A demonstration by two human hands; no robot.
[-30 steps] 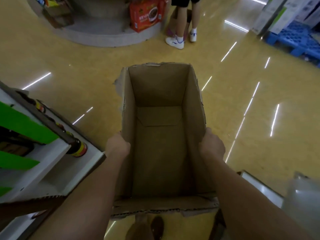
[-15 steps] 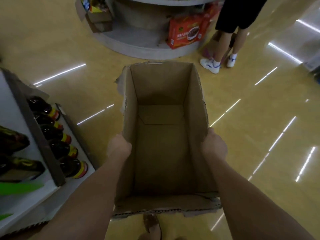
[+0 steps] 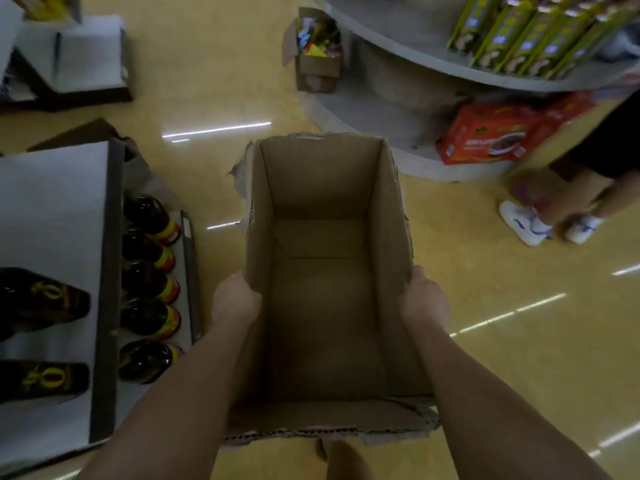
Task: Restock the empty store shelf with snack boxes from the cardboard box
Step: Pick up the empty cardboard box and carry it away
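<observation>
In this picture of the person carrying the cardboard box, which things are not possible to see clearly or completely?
All in the head view:
- Fingers of left hand and right hand: hidden by the cardboard box walls they grip.
- Standing person: cut off by the right edge above the legs.
- Print on the red carton and green boxes: blurred and too small.
- Dark bottles: labels unreadable; the shelf edge hides part of them.

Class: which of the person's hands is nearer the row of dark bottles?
Left. The left hand grips the cardboard box wall beside the bottles; the right hand grips the far wall.
</observation>
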